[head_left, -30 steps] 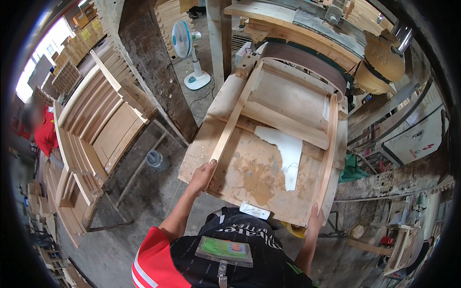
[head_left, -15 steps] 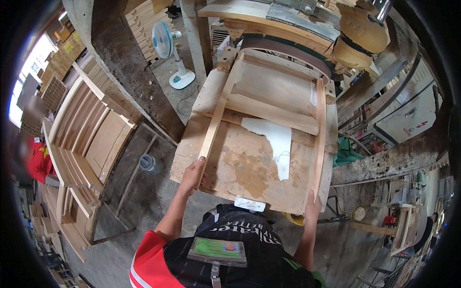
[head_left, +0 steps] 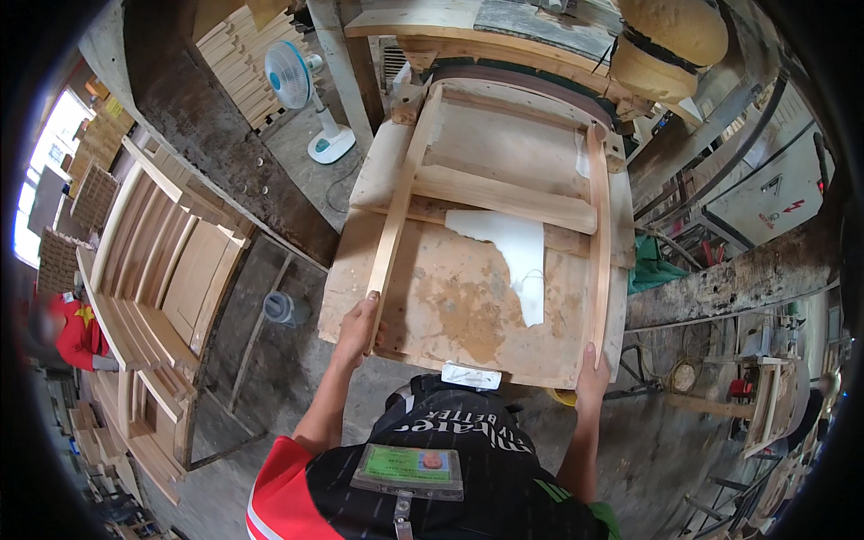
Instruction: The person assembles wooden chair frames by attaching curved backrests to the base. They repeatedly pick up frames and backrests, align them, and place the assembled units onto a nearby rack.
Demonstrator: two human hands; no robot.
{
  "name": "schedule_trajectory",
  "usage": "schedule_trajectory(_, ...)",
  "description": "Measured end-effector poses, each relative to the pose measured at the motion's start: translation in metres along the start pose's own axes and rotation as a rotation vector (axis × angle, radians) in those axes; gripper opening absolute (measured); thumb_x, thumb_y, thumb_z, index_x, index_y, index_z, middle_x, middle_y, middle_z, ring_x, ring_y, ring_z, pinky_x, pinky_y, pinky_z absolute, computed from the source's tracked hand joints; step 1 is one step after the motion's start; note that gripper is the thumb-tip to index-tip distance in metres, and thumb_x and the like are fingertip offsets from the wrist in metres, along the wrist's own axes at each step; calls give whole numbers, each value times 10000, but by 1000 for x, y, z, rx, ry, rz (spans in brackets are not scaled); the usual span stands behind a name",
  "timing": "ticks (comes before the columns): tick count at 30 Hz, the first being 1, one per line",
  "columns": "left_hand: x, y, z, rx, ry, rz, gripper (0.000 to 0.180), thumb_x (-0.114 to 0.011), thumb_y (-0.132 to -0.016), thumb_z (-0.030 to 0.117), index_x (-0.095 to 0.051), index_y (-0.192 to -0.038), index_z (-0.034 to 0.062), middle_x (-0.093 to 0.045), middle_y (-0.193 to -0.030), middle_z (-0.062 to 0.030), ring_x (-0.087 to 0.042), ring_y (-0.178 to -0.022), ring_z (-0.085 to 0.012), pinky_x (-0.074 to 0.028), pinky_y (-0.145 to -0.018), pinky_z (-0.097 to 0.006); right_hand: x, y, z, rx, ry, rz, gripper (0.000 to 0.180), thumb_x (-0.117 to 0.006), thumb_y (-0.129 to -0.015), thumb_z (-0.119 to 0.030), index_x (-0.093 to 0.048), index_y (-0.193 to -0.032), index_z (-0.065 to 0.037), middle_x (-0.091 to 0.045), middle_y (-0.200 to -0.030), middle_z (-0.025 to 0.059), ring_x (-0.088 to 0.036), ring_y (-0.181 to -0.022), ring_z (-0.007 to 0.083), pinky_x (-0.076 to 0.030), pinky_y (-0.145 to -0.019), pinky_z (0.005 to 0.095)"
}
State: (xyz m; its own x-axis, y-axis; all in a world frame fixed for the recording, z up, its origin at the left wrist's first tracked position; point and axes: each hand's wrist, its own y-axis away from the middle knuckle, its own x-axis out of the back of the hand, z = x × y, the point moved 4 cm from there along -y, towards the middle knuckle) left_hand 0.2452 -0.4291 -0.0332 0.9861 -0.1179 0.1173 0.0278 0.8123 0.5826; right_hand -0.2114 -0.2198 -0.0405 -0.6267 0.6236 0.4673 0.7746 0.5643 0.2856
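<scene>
"Wooden and pale, the frame [head_left: 504,200] is laid on a stained board [head_left: 423,315], its curved end placed right by a dark belt [head_left: 526,76]. How is it gripped?"

"One long rail's near end is clasped by the left hand [head_left: 359,329], fingers curled round it; the other's is held by the right hand [head_left: 591,376], its fingers partly hidden."

"And its handling?"

"Stiffness and moderate weight can be expected, with little slip on bare wood. Both rails are best held evenly; the unbraced near ends could be flexed if squeezed."
</scene>
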Motion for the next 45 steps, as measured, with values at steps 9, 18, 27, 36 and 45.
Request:
schedule_trajectory(9,2,4,3,-7,19,-10,627,-526,-1029,612,-641,-1213,23,-638,-775,-84,-591,-541,-139,-448,-460,-283,-1,6,-19,52,-13,39,500,-585,-1054,-416,-655,-1246,41,-699,-1053,147,-632,-962,220,-497,-891,366)
schedule_trajectory(18,-1,3,6,-20,14,-13,600,-533,-1032,595,-653,-1170,25,-636,-752,-80,-596,-540,-141,-460,-463,-286,3,8,-18,70,29,55,490,-580,-1055,-404,-654,-1246,41,-701,-1033,152,-654,-946,216,-511,-864,361)
schedule_trajectory(27,1,7,6,-40,-12,42,591,-530,-1028,599,-646,-1169,38,-638,-746,-80,-608,-523,-148,-431,-409,-283,-1,7,-21,32,1,31,523,-579,-1044,-433,-651,-1273,32,-715,-1110,212,-687,-977,293,-519,-911,417)
schedule_trajectory(36,0,2,-1,-61,-36,12,585,-498,-1032,632,-622,-1118,66,-615,-701,-62,-604,-498,-140,-374,-350,-270,-5,2,-3,-34,88,43,568,-556,-1043,-482,-669,-1219,47,-713,-977,207,-698,-916,314,-531,-827,418)
schedule_trajectory(45,-1,-1,-6,-83,12,-30,599,-528,-1024,626,-633,-1158,51,-615,-713,-67,-579,-499,-128,-379,-359,-272,-5,5,-14,-55,80,4,555,-565,-1043,-499,-674,-1222,15,-670,-866,121,-652,-683,195,-559,-584,341)
